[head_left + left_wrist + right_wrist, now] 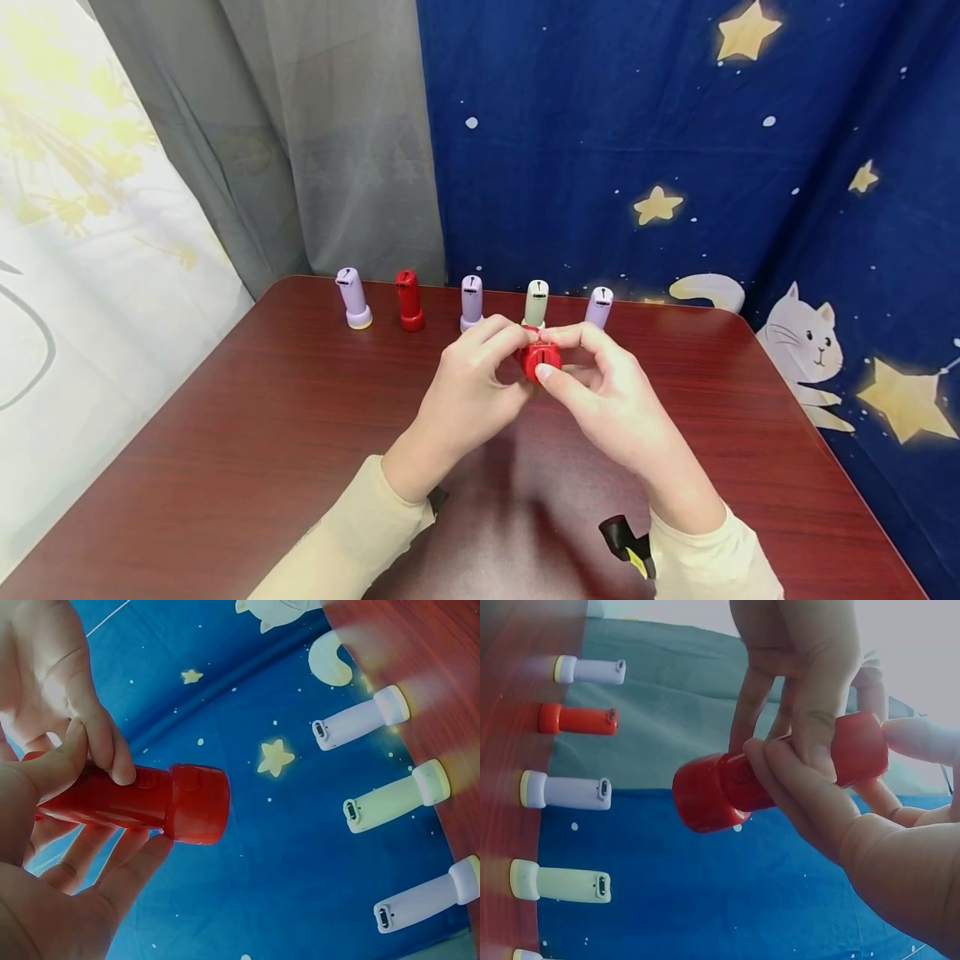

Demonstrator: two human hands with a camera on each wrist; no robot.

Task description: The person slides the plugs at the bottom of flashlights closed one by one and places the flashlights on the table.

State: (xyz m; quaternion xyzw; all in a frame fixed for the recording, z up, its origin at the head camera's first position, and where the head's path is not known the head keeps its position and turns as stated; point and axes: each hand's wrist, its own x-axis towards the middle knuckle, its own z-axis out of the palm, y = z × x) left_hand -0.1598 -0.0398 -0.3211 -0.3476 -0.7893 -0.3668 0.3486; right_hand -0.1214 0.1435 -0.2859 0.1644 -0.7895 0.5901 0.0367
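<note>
Both hands hold one red flashlight (542, 358) raised above the table. Its wide head (201, 804) points away from the person, toward the row at the back. My left hand (477, 375) grips the barrel, thumb on one side and the other fingers along the opposite side. At the tail end, my right hand (611, 396) has its thumb pressed on the end face, while its bent forefinger lies along the barrel (761, 791). The fingers partly cover the barrel in every view.
Along the table's back edge several flashlights stand head down: a lilac one (352, 298), a red one (408, 302), another lilac (472, 302), a pale green (537, 302) and a third lilac (599, 307). Behind hang a grey curtain (352, 125) and a blue starry curtain (570, 150).
</note>
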